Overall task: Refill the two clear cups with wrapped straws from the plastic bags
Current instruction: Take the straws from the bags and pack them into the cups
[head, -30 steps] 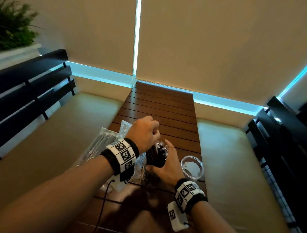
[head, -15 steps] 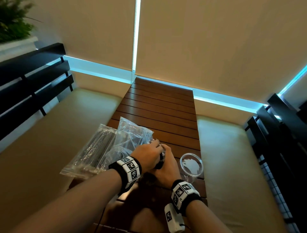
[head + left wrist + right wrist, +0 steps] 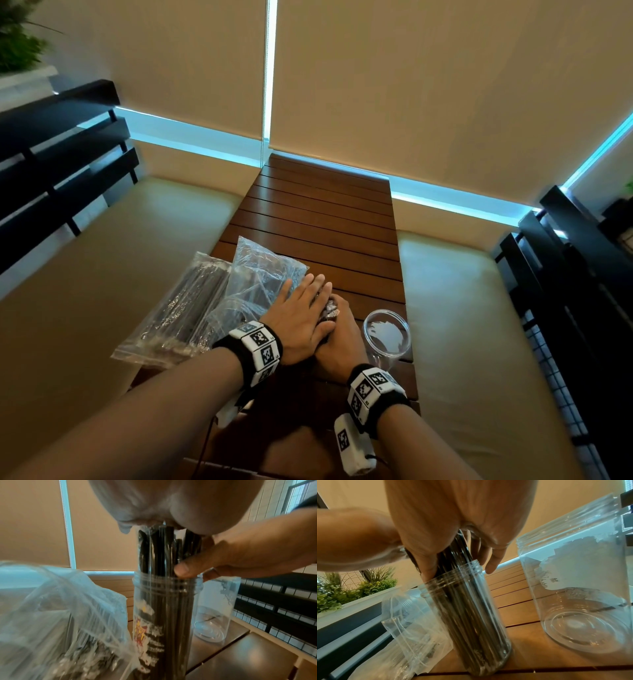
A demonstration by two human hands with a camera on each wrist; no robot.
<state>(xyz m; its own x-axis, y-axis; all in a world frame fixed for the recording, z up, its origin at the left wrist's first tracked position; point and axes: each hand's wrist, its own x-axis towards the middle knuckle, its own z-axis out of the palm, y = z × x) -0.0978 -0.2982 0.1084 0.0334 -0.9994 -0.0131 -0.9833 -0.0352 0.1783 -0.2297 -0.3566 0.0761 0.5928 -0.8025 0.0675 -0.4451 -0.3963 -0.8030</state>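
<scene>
A clear cup (image 3: 163,615) packed with black wrapped straws (image 3: 163,550) stands on the slatted wooden table (image 3: 322,219). My left hand (image 3: 305,311) lies flat on the straw tops, fingers straight, its palm (image 3: 171,500) pressing down. My right hand (image 3: 337,342) grips the straw bundle just above the cup's rim, with the thumb (image 3: 181,569) on one side and the fingers (image 3: 428,568) on the other. A second clear cup (image 3: 387,334) stands empty just to the right. Two plastic bags lie to the left: one crumpled and nearly empty (image 3: 260,274), one full of straws (image 3: 185,308).
Beige bench cushions (image 3: 462,325) flank the narrow table on both sides. Dark slatted backrests (image 3: 51,161) stand at the far left and right. A planter with green plants (image 3: 359,588) sits behind the left bench. The table's far half holds nothing.
My left hand came down from a raised, curled pose and flattened onto the straw tops. The right hand stayed round the bundle at the cup.
</scene>
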